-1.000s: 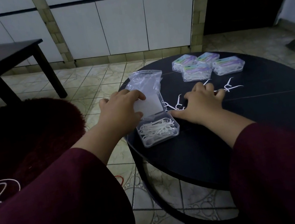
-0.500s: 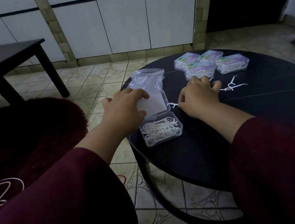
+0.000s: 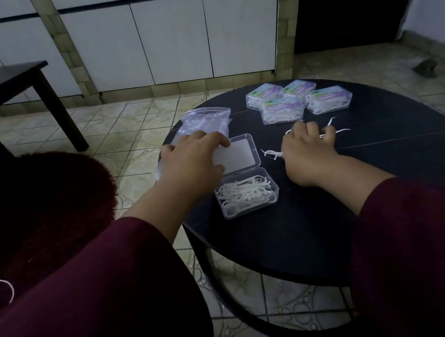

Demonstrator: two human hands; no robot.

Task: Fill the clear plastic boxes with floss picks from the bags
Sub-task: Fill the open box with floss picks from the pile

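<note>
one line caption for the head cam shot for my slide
Left hand steadies an open box of floss picks while right hand gathers loose picks.

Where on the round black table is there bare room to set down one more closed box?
The near right part of the round black table is bare, bordered by the right hand and the open clear plastic box. The far side is crowded: four closed labelled boxes, loose white floss picks, and clear plastic bags.
</note>
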